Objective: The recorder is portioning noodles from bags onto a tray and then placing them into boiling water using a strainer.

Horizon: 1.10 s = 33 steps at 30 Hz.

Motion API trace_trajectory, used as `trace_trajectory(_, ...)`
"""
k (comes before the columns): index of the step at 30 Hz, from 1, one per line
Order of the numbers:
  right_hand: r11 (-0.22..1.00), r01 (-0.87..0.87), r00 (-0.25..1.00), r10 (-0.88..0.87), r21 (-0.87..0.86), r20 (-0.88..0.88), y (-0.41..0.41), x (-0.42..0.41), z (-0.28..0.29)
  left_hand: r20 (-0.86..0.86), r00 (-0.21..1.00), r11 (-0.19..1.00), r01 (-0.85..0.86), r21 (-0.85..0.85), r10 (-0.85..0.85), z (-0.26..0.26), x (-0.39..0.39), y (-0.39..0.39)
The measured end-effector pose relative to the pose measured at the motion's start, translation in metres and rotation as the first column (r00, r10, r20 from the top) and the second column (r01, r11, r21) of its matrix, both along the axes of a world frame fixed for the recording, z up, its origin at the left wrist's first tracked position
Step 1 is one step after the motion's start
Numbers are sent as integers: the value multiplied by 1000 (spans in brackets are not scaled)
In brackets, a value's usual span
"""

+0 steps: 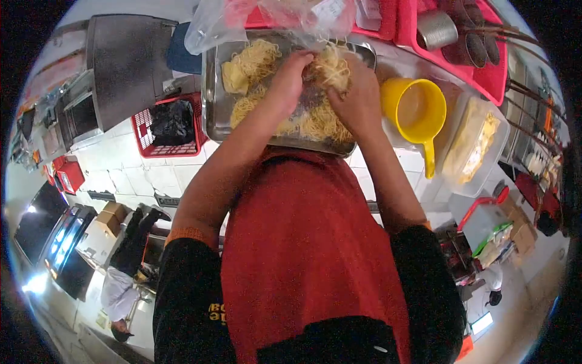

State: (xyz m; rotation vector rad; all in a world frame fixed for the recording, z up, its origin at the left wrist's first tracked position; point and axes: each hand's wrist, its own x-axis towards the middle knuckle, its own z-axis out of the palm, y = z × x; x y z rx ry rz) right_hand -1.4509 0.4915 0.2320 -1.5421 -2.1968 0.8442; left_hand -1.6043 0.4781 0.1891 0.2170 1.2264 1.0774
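A metal tray (213, 119) lies before me with several bundles of thin yellow noodles (260, 59) on it. My right hand (359, 93) holds one noodle bundle (332, 68) over the tray's far right part, its thumb at the near side. Just left of that bundle is my left hand (293, 82), fingertips pointing toward it; whether they touch it is unclear. At the near side lie more noodles (323, 120), partly hidden by my left forearm. A pale yellow lump (235, 78) rests beside the far left bundle. A clear plastic bag (223, 27) overhangs the tray's far edge.
Right of the tray stand a yellow dipper (423, 109) and a clear plastic tub (493, 150) with pale yellow contents. A pink basket (454, 68) beyond holds metal cylinders (436, 31). A red crate (198, 125) with a black bag sits lower left. Other people are farther off.
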Motion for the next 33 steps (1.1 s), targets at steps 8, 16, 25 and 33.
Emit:
trace_trajectory(8, 986, -109, 977, 83, 129, 194, -8, 12, -8, -118, 977, 962, 199, 188, -179, -5, -3, -4)
trace_trajectory(16, 933, -112, 993, 120, 343, -1, 11, 6, -14, -571, 698, 847, 531, 9, -432, 16, -10, -10)
trace_trajectory(25, 962, -53, 998, 40, 267, 53, -13, 2, -8, -324, 882, 927, 373, 35, -342, 24, -25, 2)
trace_trajectory(33, 954, -153, 988, 152, 258, 25, -14, 2, -15, -90, 955, 921, 297, 250, -283, 0, -28, -10)
